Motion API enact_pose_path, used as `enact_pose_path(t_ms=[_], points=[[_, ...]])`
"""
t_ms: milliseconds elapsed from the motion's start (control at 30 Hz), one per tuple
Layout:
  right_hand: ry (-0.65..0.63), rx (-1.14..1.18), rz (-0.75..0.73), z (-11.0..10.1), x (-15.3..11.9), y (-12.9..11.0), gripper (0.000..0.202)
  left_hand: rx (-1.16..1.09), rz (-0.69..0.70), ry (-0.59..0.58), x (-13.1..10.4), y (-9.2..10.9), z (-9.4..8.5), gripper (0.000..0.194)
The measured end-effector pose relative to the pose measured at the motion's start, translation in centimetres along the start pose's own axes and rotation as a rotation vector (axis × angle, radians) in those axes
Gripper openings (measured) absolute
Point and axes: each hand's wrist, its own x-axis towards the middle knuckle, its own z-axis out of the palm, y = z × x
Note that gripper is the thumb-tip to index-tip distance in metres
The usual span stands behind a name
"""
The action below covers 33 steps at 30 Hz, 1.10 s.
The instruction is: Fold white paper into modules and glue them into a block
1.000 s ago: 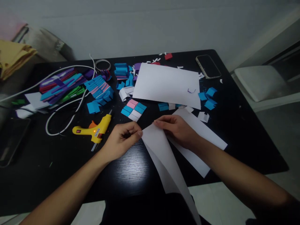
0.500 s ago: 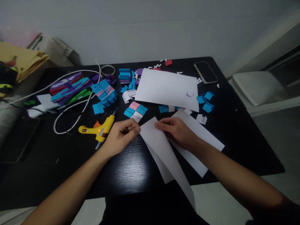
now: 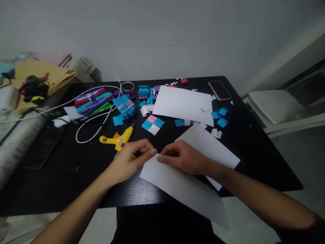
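Both hands pinch the far corner of a white sheet of paper [image 3: 177, 186], which slants down toward me past the table's front edge. My left hand [image 3: 132, 157] grips it between thumb and fingers at the corner. Close beside it, my right hand [image 3: 181, 156] has thumb and curled fingers closed on the same edge. Another white sheet [image 3: 220, 157] lies under my right wrist. Just left of my left hand rests a yellow glue gun [image 3: 120, 140] with a small orange light. Beyond the hands sits a small checkered paper piece [image 3: 153, 124] in blue, pink and white.
At the back lies a large white sheet [image 3: 184, 103] with a purple curl on it. Folded blue strips [image 3: 124, 106], coloured strips [image 3: 95, 101] and a white cable [image 3: 77, 132] spread left. A phone [image 3: 219, 90] lies back right; a dark tablet-like slab [image 3: 43, 147] lies left.
The held sheet has swung flatter and its far corner has come nearer to me. My hands have drawn closer together at that corner. The whole view has shifted a little.
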Motion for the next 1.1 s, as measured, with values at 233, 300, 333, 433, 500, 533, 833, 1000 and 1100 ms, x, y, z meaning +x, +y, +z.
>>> enact_pose_path(t_ms=[233,300,333,433,500,533,833,1000,1100], points=[[-0.135,-0.168,0.074,-4.0,-1.4,-0.5,0.026,0.042,-0.063,0.317,-5.9,-2.1,-3.9,0.036],[-0.085,-0.124,0.057,-4.9,-1.5,-0.5,0.026,0.03,-0.085,0.253,-7.2,-2.8,-4.8,0.037],[-0.056,-0.079,0.046,-5.1,-1.4,-0.5,0.026,0.029,-0.099,0.172,-7.5,-3.0,-5.0,0.037],[-0.049,0.0,0.03,-4.6,-0.8,-1.0,0.025,0.079,-0.116,-0.111,-7.3,-2.5,-4.8,0.03],[-0.123,-0.033,0.03,-3.8,-0.3,-1.7,0.021,0.103,-0.088,-0.19,-5.9,-1.5,-4.0,0.025],[-0.17,-0.056,0.026,-3.4,0.0,-2.0,0.02,0.079,-0.085,-0.213,-5.0,-1.0,-3.4,0.025],[0.128,0.05,-0.09,-2.7,0.3,-1.3,0.026,-0.254,-0.254,-0.22,1.0,-0.6,-0.5,0.035],[0.313,0.12,-0.175,-2.2,-0.3,0.2,0.027,-0.331,-0.231,-0.286,2.2,-1.0,-0.2,0.028],[0.313,0.034,-0.241,-1.8,-0.4,0.6,0.022,-0.256,-0.155,-0.231,3.3,-0.9,0.1,0.027]])
